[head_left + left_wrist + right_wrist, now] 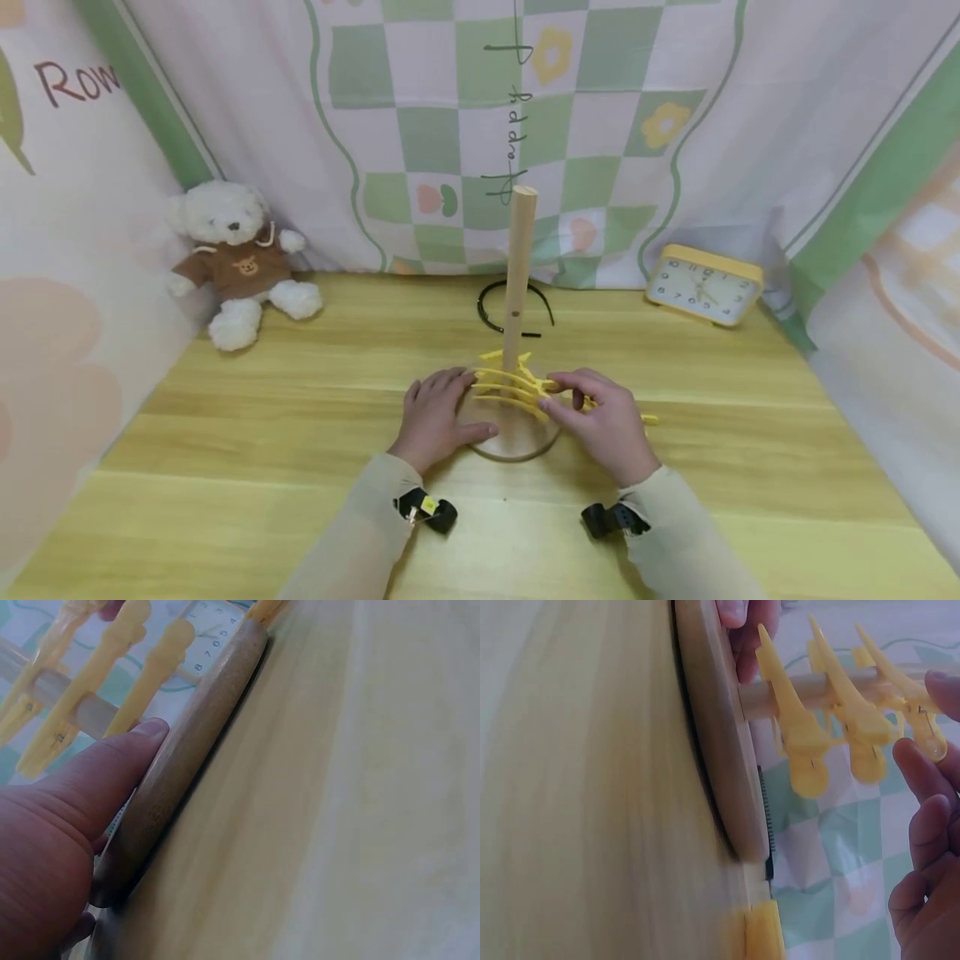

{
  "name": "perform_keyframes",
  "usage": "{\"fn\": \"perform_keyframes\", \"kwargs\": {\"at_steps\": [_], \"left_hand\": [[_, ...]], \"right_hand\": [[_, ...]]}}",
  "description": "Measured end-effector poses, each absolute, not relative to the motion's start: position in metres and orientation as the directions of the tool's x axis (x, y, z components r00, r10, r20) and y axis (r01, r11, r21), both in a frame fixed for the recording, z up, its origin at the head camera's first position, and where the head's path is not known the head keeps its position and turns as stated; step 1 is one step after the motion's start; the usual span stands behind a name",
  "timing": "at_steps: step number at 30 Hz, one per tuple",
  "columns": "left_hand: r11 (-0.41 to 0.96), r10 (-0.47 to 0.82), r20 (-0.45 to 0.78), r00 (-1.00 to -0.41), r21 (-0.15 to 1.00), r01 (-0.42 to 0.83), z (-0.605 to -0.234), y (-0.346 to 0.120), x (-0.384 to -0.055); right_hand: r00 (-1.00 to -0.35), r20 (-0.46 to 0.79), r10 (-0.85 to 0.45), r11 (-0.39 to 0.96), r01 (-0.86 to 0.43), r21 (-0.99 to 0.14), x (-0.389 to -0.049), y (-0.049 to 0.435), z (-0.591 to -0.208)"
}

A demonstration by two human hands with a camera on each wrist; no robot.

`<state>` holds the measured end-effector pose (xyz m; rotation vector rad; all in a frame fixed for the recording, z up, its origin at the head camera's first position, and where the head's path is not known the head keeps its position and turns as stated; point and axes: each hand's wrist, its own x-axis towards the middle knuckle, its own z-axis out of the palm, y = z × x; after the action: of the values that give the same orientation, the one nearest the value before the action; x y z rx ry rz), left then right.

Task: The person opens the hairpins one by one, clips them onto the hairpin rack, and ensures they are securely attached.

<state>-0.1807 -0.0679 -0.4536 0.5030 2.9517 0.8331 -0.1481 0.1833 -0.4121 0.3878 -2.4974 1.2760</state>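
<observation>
Three yellow clips (pixel 866 726) sit one above another low on the single upright post (pixel 520 267), their arms showing on both sides of it, so the wood between them probably keeps them lined up. The right hand (pixel 607 421) has thumb and forefinger clamped on the end of the top clip (pixel 915 694), likely because that end gives the best control of its arms. The left hand (pixel 444 417) lies at the left side of the one round base (pixel 517 442), thumb straight along it and apart from the fingers, which lie close together; it seems to be there to steady the post. More yellow shows on the table (pixel 300 467) right of the base, at least one piece (pixel 650 420), though the right hand covers part and I cannot tell how many. Behind the post lies one black headband (pixel 532 335), set down where neither hand meets it. Farther back are one bear (pixel 236 258), sitting at the left, and one clock (pixel 701 286) at the right, both apparently kept out of the working area.
</observation>
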Motion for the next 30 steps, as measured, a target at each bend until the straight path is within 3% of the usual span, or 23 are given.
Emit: {"fn": "perform_keyframes", "kwargs": {"at_steps": [30], "left_hand": [[0.807,0.318,0.054,-0.947,0.509,0.3,-0.4544,-0.069,-0.181]], "right_hand": [[-0.917,0.383,-0.107,0.513,-0.381,-0.769,-0.1511,0.1905,-0.4142]]}}
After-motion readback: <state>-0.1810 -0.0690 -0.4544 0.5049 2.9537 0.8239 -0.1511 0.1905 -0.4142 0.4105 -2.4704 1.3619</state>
